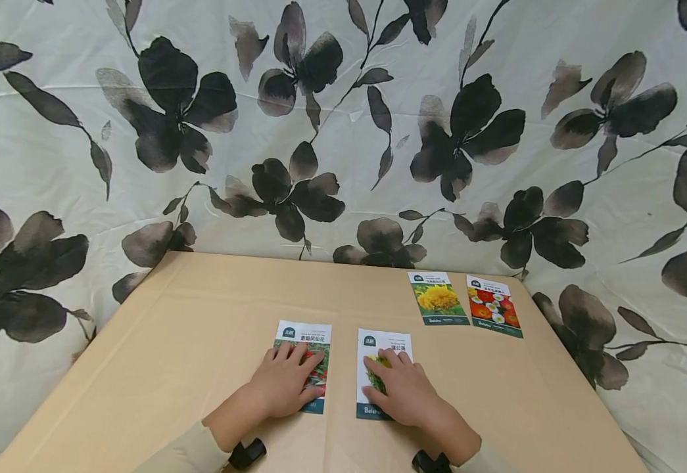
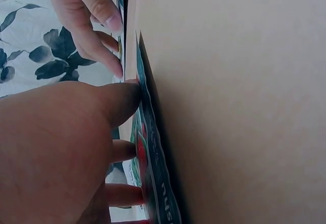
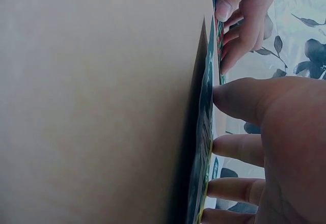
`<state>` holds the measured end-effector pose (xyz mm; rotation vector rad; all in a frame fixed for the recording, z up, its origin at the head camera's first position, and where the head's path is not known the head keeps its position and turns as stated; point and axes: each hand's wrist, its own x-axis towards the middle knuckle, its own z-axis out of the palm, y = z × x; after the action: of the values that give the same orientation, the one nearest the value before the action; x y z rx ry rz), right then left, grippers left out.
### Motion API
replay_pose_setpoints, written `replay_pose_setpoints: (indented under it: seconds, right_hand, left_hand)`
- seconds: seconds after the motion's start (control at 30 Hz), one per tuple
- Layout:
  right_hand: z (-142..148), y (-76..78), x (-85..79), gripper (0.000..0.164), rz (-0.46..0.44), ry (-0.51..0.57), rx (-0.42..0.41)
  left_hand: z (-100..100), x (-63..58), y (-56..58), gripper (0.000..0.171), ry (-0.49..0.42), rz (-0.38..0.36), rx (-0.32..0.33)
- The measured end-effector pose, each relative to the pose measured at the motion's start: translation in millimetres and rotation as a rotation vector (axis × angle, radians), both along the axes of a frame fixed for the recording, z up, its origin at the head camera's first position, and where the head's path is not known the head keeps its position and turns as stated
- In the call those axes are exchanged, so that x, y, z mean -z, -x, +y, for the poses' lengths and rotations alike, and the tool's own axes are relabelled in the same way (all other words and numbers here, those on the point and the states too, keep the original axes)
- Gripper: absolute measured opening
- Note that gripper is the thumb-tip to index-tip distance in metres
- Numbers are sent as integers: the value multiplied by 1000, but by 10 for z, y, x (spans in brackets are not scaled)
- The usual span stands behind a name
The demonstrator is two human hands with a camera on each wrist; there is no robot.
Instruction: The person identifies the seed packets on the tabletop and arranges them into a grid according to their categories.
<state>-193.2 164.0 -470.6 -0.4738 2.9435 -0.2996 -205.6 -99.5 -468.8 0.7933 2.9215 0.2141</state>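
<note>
Two flower seed packets lie side by side near the middle of the table. Fingertips and thumb of my left hand point(image 1: 283, 382) rest spread on the left packet point(image 1: 304, 330), which has red flowers, a white top and a dark green bottom band. On the right packet point(image 1: 384, 339), with its yellow flower picture partly hidden, rest the spread fingers of my right hand point(image 1: 407, 390). Seen edge-on in the left wrist view, the red-flower packet point(image 2: 159, 170) lies under the thumb and fingers. The right wrist view has the yellow-flower packet point(image 3: 205, 107) under straight fingers.
Farther back on the right of the tan table point(image 1: 201, 315) lie two more packets, one with a yellow bloom point(image 1: 438, 299) and one with red and white flowers point(image 1: 494, 307). A white cloth with dark flowers point(image 1: 379, 164) hangs behind the table.
</note>
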Motion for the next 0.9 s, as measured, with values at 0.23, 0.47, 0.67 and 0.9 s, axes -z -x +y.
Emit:
replay_pose_setpoints:
  seconds: [0.23,0.47,0.67,0.9]
  right_hand:
    - [0,-13,-15,61,-10,-2,1]
    - [-10,-13,-19,61,-12,-5,-9]
    - [-56,-3,-51,61,-1,-5,-5]
    - [-58,2,-60,60,8,-3,-3]
  left_hand:
    - [-4,22,1,66,6,11,3]
    - [-23,13,22,66,7,14,3]
    - [-62,-8,59,66,4,12,12]
    - [-65,-30,50,65,-4,6,11]
